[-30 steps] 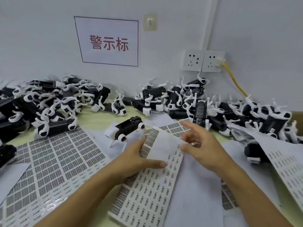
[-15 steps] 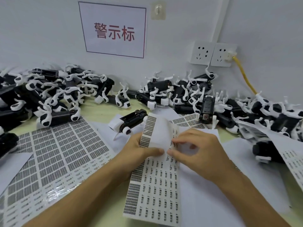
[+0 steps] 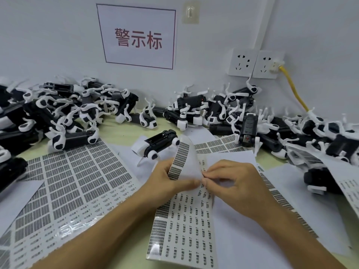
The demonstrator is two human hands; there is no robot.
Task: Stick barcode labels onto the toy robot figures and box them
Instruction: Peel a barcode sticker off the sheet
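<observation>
Head view, the only one we have, looking down at the bench. The left hand [image 3: 171,179] grips the label sheet [image 3: 184,226] at its far end, thumb on top, and bends that end up and back so the row of labels at the fold lifts its edges — my read is that this makes one easy to pick. The right hand [image 3: 231,183] comes in with fingers curled, thumb and forefinger pinching at the fold, right against the left thumb; whether a label is actually between the tips I cannot tell, it's too small.

Just beyond the hands, a single toy robot figure [image 3: 157,143] lies alone on white paper, apart from the rest — probably parked there as the next one to be labelled.

Counting now: two hands, one sheet being worked. A second, larger barcode sheet [image 3: 64,183] lies flat to the left, a third [image 3: 217,144] peeks out on the far side, a fourth [image 3: 347,183] drapes over figures at the right edge. The figures themselves sit in three heaps against the wall: the left pile [image 3: 64,113], the middle pile [image 3: 209,111], the right pile [image 3: 320,133]. They are too tangled for a true count, dozens I'd judge. No box in sight.
</observation>
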